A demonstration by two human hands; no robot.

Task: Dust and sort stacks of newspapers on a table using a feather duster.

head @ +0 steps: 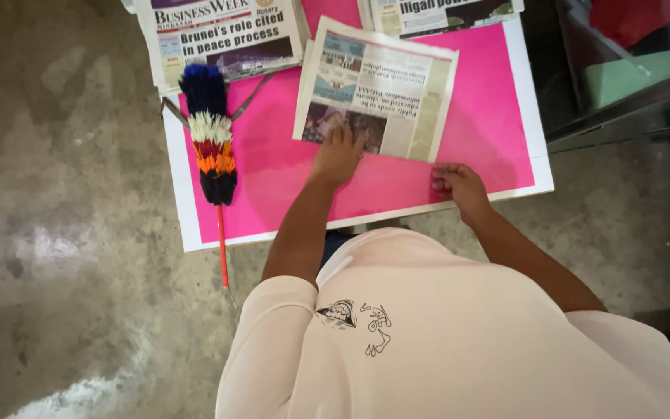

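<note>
The left hand (338, 155) is lying palm down, fingers spread wide and flat, pressing on the near edge of a folded newspaper (378, 89); it is gripping nothing. The right hand (459, 185) is resting well apart from the left, with its fingers curled narrow, pinching at the near right corner of the same newspaper, though whether paper is actually sitting between the fingertips cannot be told. The newspaper is lying slightly tilted on a pink sheet (474, 124) that is covering the white bench (184, 225), and it is stretching away from both hands toward the far edge.

Far beyond the left hand and off to its outer side, a second stack of newspapers (222, 35) is sitting at the bench corner. Beyond the right hand, another newspaper (440, 12) is poking in at the top of the view. To the outer side of the left hand, well apart from it, a feather duster (211, 132) with blue, white, orange and black bands is lying on the pink sheet, its red handle (222, 248) overhanging the near bench edge above the concrete floor (63, 233).
</note>
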